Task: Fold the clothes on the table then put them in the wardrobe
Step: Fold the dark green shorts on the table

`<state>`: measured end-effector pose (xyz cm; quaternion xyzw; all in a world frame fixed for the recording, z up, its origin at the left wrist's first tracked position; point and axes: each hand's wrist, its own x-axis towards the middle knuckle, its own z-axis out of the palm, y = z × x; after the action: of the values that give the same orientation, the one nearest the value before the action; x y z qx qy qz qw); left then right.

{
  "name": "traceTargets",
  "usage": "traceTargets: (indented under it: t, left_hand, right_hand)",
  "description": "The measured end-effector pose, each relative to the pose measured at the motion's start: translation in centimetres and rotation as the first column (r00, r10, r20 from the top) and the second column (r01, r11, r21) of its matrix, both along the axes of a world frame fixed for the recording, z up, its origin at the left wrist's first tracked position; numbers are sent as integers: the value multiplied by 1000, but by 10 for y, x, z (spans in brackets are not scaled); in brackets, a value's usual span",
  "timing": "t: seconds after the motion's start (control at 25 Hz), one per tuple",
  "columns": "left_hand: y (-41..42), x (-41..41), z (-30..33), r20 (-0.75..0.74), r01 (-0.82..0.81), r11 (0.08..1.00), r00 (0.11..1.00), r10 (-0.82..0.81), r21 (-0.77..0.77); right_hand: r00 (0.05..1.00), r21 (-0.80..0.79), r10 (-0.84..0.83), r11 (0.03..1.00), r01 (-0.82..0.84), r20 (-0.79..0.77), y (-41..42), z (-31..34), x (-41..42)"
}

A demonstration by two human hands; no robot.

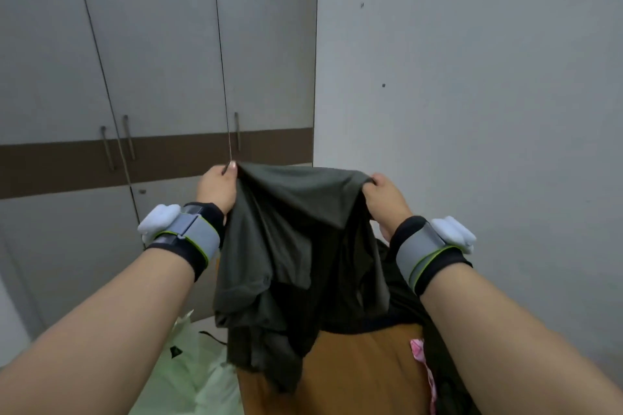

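A dark olive garment (290,246) hangs in the air in front of me, bunched and creased, its lower end reaching down over the orange-brown table (357,371). My left hand (217,189) pinches its upper left edge. My right hand (384,195) grips the upper right edge. Both hands are raised at about the same height, with the cloth stretched between them. The grey wardrobe (161,61) stands behind, its doors closed.
More dark clothes (404,300) and a pink patterned piece (425,367) lie on the table under my right arm. Pale green plastic bags (188,367) sit on the floor left of the table. A bare wall (472,94) is on the right.
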<state>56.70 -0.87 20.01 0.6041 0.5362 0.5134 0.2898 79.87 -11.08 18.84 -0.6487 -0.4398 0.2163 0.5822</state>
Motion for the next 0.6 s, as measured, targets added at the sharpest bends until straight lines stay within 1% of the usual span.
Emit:
traceTargets:
  t: [0.08, 0.12, 0.16, 0.2, 0.24, 0.28, 0.32, 0.36, 0.4, 0.44, 0.48, 0.52, 0.56, 0.6]
  left_hand:
    - [1, -5, -5, -102, -31, 988, 995, 16, -151]
    - [1, -3, -6, -110, -43, 983, 994, 24, -177]
    - [-4, 1, -7, -66, -11, 984, 998, -1, -179]
    - [-11, 7, -8, 27, 63, 988, 998, -60, -139]
    - [-21, 15, -7, 111, 172, 984, 980, -166, -50]
    - [-33, 23, -4, 133, 313, 950, 940, -313, 27]
    - [-43, 30, 0, 97, 448, 892, 887, -451, 59]
    - [-48, 35, 5, 41, 538, 840, 840, -541, 67]
    - [-50, 40, 10, -37, 564, 823, 826, -563, 72]
    - [-49, 43, 15, -117, 550, 830, 833, -540, 91]
    - [-47, 44, 20, -160, 527, 842, 846, -508, 114]
    - [-44, 45, 24, -165, 513, 849, 855, -492, 125]
    - [-41, 44, 27, -150, 502, 856, 862, -484, 125]
    - [-40, 44, 30, -127, 487, 864, 872, -473, 126]
  right_hand:
    - [998, 55, 42, 998, -44, 38, 8, 30, -17]
    - [993, 70, 37, 997, -45, 115, 12, 43, -26]
    - [976, 65, 35, 997, -49, 215, 15, 51, -34]
    - [949, 42, 51, 997, -67, 311, 18, 56, -41]
    - [914, 12, 72, 996, -84, 400, 21, 60, -48]
    - [878, -8, 98, 994, -107, 469, 22, 61, -54]
    - [840, -23, 122, 991, -130, 529, 23, 61, -58]
    - [800, -34, 139, 989, -147, 583, 24, 61, -61]
    - [769, -38, 143, 988, -152, 623, 24, 61, -59]
    - [753, -38, 143, 987, -154, 643, 23, 60, -53]
    - [745, -44, 155, 985, -166, 649, 19, 61, -45]
    - [736, -78, 195, 978, -191, 648, 15, 61, -36]
    - [704, -146, 254, 966, -211, 663, 10, 61, -26]
    - [633, -235, 306, 952, -196, 712, 5, 59, -18]
